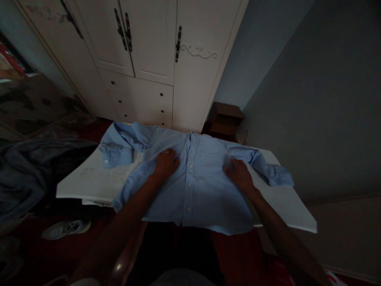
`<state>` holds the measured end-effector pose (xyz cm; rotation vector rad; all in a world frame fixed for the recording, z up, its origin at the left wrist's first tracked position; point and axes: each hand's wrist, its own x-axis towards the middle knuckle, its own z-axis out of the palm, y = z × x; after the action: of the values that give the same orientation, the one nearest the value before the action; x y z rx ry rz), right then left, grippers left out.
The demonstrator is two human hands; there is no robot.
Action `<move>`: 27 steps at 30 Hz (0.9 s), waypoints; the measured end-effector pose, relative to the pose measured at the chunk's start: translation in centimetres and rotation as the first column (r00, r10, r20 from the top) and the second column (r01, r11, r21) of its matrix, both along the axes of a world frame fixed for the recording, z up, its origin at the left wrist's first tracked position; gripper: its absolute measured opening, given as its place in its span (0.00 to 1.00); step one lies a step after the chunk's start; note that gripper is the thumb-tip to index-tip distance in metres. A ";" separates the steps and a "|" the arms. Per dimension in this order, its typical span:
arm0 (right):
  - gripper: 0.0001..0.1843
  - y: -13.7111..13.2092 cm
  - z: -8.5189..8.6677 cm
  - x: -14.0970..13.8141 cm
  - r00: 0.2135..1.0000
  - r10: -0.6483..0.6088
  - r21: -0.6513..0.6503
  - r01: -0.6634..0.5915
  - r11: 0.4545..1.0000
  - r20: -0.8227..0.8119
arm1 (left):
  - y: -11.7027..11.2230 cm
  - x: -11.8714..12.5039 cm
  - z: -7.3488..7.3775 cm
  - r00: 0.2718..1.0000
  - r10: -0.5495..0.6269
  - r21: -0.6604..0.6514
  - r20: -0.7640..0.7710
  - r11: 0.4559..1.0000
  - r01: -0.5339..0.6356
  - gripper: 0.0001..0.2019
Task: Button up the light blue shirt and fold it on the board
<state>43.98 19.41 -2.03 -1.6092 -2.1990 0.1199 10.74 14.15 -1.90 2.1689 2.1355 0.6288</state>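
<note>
A light blue button-up shirt (205,190) lies front side up on a white board (86,180), its collar at the far edge and its hem hanging over the near edge. The left sleeve in view is folded back on itself, with its buttoned cuff (117,156) on the board. The other sleeve (268,169) stretches out to the right. My left hand (166,163), a ring on one finger, rests open on the shirt beside the button placket. Over the shirt's right side is my right hand (239,174), fingers apart and blurred at the tips.
A white wardrobe (143,47) with drawers stands behind the board. Right of it is a small brown cabinet (228,115) by the grey wall (321,103). Dark grey cloth (26,171) is heaped at the left, and a shoe (67,229) lies on the red floor.
</note>
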 end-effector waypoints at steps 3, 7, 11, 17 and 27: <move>0.23 -0.3 -0.3 2.5 0.991 -0.080 -0.096 0.090 0.991 0.103 | -0.5 -0.4 -0.5 0.996 0.008 0.009 -0.085 1.000 -0.007 0.20; 0.15 -0.7 -0.4 4.1 0.996 -0.088 -0.188 0.089 0.978 0.016 | -1.2 -0.7 -1.1 0.989 -0.003 0.008 -0.150 1.000 0.005 0.26; 0.12 -0.6 -0.3 5.6 0.988 -0.122 -0.214 0.098 0.972 -0.098 | -1.3 -1.2 -1.1 0.979 0.006 -0.029 -0.203 0.999 -0.012 0.30; 0.12 -0.6 -0.3 6.0 0.987 -0.110 -0.199 0.085 0.976 -0.117 | -1.2 -1.7 -1.1 0.973 0.001 -0.073 -0.229 0.997 -0.018 0.33; 0.17 -2.1 0.9 2.0 0.978 0.183 0.082 -0.175 0.981 -0.101 | -2.7 -2.4 -0.7 0.988 0.057 0.016 -0.146 0.998 -0.055 0.33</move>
<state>46.03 17.29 -1.13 -1.3329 -2.2338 0.1724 8.30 11.42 -2.59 2.2337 2.2773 0.5001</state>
